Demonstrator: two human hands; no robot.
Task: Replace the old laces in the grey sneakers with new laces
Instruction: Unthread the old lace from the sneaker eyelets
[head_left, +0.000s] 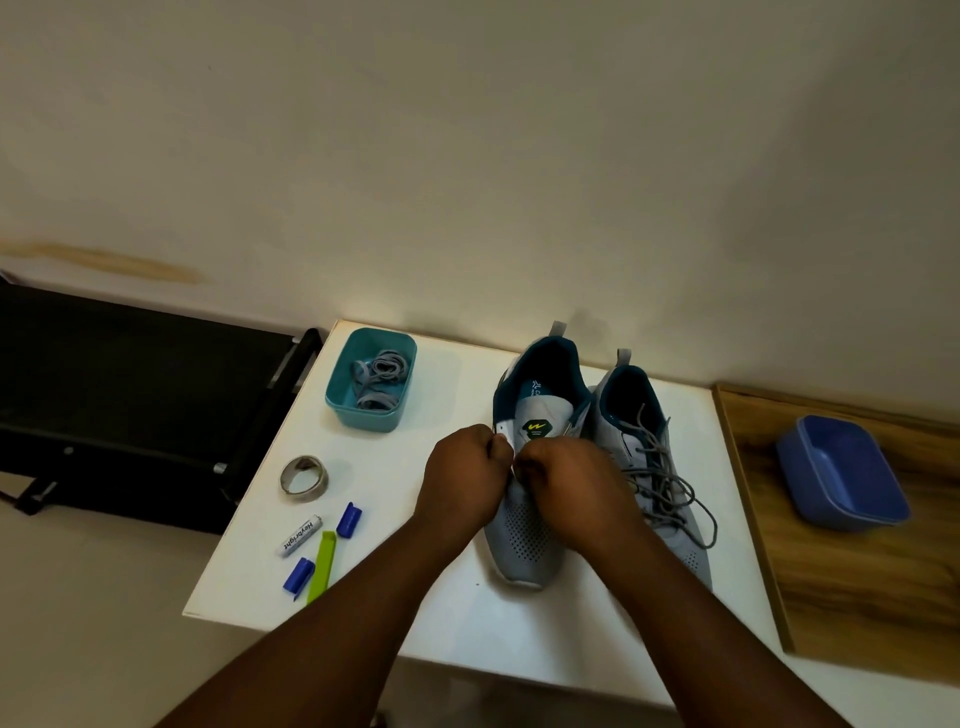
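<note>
Of the 2 grey mesh sneakers on the white tabletop (467, 613), the right grey sneaker (644, 441) keeps its grey lace, while the left hand (460, 480) and right hand (566, 483), fingers curled, pinch a white lace at the left grey sneaker (524, 535), so I judge relacing underway.

sneakers (597, 467) on table (467, 623), laces (379, 374) in tub (371, 379) left
</note>
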